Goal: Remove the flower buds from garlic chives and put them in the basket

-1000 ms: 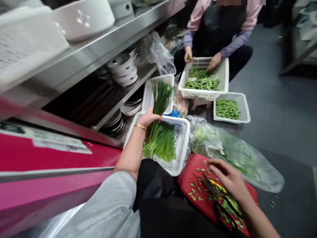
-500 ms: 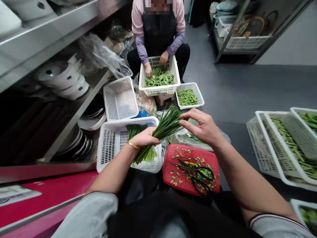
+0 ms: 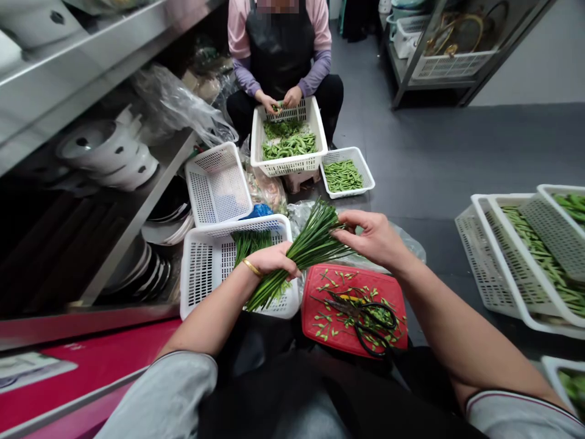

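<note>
My left hand [image 3: 275,258], with a gold bangle at the wrist, is wrapped round a bunch of long green stalks [image 3: 315,235]. The bunch slants over the right edge of a white basket [image 3: 201,268] that holds more green stalks [image 3: 250,242]. At the upper right end of the bunch, my right hand [image 3: 365,233] pinches at the stalk tips with thumb and forefinger. Below it lies a red board [image 3: 315,329] with small green buds and clippings. Black-handled scissors [image 3: 361,314] rest on top of these.
Opposite, a person in a dark apron [image 3: 280,52] handles greens over a white basket [image 3: 292,166]. A small basket of green beans [image 3: 343,175] stands beside it. Stacked baskets [image 3: 498,262] are at the right; a metal shelf with dishes [image 3: 176,158] is at the left.
The bunch reaches further right and my right hand is closer in on its tips. The other person's hands have lifted and come together. The view has shifted slightly.
</note>
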The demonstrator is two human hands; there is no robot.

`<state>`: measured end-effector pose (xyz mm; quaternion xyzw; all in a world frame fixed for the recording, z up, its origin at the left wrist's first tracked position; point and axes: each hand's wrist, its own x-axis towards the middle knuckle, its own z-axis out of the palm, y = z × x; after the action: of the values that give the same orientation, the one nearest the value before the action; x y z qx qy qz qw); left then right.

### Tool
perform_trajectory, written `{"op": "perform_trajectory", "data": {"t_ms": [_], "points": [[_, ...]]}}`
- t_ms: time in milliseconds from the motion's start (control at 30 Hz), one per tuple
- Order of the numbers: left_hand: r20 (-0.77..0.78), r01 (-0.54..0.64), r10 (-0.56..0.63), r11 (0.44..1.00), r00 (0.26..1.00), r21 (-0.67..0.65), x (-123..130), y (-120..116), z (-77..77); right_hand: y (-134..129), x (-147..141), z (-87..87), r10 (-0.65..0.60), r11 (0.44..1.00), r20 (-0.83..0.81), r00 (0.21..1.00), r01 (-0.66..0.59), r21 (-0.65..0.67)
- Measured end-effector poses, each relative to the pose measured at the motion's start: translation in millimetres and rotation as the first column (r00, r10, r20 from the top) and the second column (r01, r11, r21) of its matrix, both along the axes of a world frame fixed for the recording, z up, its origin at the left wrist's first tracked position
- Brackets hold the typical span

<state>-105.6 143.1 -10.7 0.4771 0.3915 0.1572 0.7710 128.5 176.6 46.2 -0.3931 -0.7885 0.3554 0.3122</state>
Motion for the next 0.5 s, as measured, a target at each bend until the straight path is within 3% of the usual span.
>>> {"op": "perform_trajectory", "data": {"t_ms": [233, 367, 500], "points": [[-0.084, 0.017, -0.016, 1.000, 0.996, 0.011, 2, 2, -5.1, 4, -1, -12.6, -0.052, 0.999, -0.034, 0.998, 0.052, -0.017], [-0.021, -0.046, 0.045, 0.998, 0.999, -0.044, 1, 1, -7.4, 6, 5, -18.3, 0.010, 0.987, -0.006, 1.000, -0.009, 0.163], [-0.009, -0.115, 0.115, 0.992, 0.993, -0.041, 2, 1, -8.1, 6, 12, -27.0, 0.008, 0.925, 0.151, 0.989, -0.064, 0.374]]}}
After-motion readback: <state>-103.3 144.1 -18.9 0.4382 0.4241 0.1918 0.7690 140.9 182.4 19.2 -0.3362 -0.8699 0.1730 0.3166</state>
